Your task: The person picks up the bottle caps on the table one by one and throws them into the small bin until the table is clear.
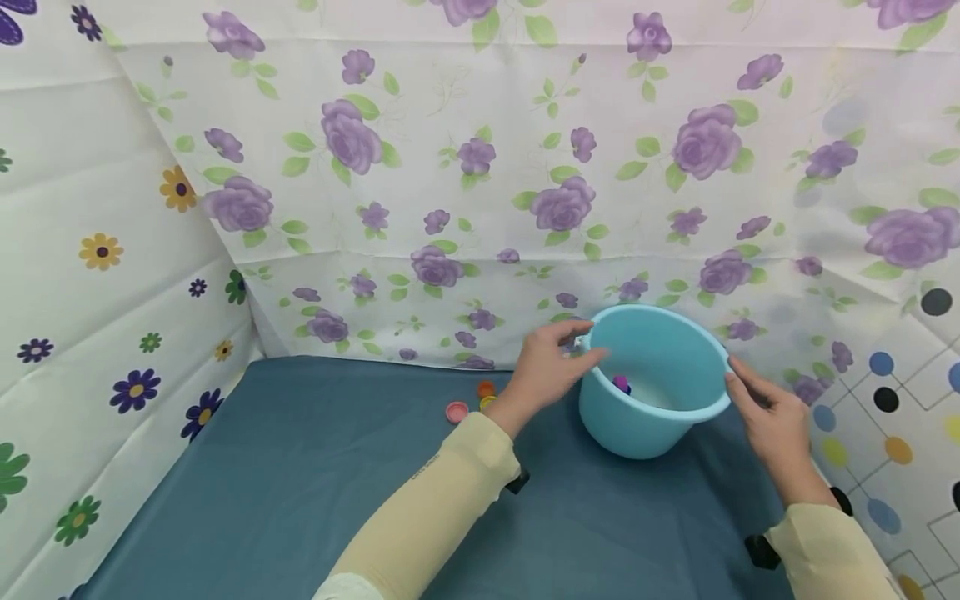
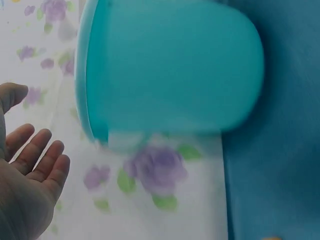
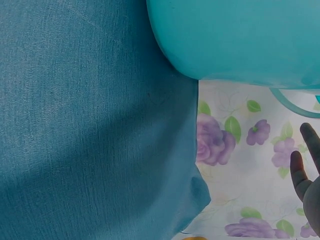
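A light blue plastic bucket [image 1: 630, 429] stands on the dark blue cloth, close to the flowered back wall. Inside it lies a small purple and dark blue object [image 1: 621, 384]. My left hand [image 1: 543, 367] is at the bucket's left rim, thumb and fingers spread apart; the left wrist view shows the left hand [image 2: 35, 175] with a gap to the bucket [image 2: 175, 65]. At the opposite rim, my right hand [image 1: 776, 425] has its thumb and forefinger extended to the edge. In the right wrist view, two straight fingers of the right hand [image 3: 311, 187] appear below the curved handle [image 3: 292, 106].
Left of the bucket lie a small pink round dish-like piece [image 1: 457, 412], an orange one [image 1: 486, 389] and a yellow one [image 1: 487, 402], partly behind my left wrist. Patterned sheets [image 1: 450, 167] rise behind and on both sides. Blue cloth [image 1: 337, 475] covers the table.
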Action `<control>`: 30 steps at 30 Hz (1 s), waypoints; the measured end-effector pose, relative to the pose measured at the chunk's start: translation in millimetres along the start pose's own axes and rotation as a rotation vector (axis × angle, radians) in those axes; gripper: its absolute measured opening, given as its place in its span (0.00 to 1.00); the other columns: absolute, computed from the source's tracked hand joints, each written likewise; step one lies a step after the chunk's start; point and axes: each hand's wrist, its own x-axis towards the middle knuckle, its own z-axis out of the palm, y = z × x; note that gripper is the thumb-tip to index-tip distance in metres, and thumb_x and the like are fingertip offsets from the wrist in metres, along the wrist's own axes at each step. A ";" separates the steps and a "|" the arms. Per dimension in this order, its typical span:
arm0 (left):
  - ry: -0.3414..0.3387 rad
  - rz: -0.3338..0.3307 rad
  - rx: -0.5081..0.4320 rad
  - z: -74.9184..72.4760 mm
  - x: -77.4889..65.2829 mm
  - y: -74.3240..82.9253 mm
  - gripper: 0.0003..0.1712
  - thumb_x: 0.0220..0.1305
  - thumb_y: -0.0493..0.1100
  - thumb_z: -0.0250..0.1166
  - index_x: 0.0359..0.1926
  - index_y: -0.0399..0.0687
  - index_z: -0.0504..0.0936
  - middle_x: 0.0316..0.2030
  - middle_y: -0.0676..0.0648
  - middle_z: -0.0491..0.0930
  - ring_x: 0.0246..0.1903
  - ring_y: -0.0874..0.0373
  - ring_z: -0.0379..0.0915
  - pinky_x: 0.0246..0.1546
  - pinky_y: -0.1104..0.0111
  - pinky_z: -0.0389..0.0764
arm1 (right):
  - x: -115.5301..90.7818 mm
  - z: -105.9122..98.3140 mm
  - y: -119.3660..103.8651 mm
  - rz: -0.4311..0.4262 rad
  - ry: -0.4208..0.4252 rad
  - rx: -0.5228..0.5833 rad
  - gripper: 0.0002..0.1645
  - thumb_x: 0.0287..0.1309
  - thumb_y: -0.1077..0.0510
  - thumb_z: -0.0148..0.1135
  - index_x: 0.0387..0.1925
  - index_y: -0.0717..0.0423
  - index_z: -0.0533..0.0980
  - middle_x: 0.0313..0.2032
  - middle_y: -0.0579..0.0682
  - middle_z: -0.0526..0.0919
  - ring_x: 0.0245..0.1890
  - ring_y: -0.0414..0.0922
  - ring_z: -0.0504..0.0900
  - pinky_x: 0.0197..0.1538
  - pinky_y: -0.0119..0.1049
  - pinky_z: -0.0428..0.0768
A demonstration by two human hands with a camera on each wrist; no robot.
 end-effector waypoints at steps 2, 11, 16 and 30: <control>0.033 -0.006 0.021 -10.9 -4.0 -7.7 0.25 0.56 0.64 0.63 0.55 0.71 0.75 0.54 0.60 0.77 0.56 0.62 0.72 0.53 0.63 0.77 | -0.5 -1.1 -0.1 0.006 -0.006 -0.004 0.25 0.58 0.36 0.55 0.58 0.25 0.70 0.58 0.38 0.74 0.47 0.17 0.71 0.36 0.08 0.69; 0.091 -0.063 0.104 -61.0 -31.4 -52.3 0.26 0.57 0.64 0.62 0.58 0.74 0.71 0.58 0.62 0.71 0.60 0.59 0.67 0.55 0.58 0.76 | -0.3 -1.0 -1.0 0.001 0.003 -0.023 0.24 0.58 0.36 0.55 0.58 0.25 0.70 0.57 0.40 0.76 0.42 0.12 0.69 0.35 0.08 0.69; 0.083 -0.115 0.215 -80.3 -48.1 -77.1 0.31 0.57 0.66 0.60 0.62 0.73 0.67 0.62 0.59 0.68 0.64 0.57 0.64 0.57 0.53 0.73 | -0.2 -0.3 -1.4 -0.005 0.003 -0.016 0.24 0.59 0.36 0.55 0.58 0.25 0.70 0.57 0.39 0.76 0.41 0.12 0.68 0.35 0.08 0.69; 0.010 -0.217 0.572 -101.6 -73.6 -130.8 0.45 0.52 0.70 0.62 0.69 0.66 0.59 0.69 0.52 0.60 0.71 0.48 0.48 0.66 0.41 0.51 | -0.2 0.9 -1.4 -0.002 0.018 -0.016 0.24 0.58 0.36 0.56 0.57 0.26 0.71 0.56 0.38 0.76 0.40 0.11 0.68 0.35 0.08 0.69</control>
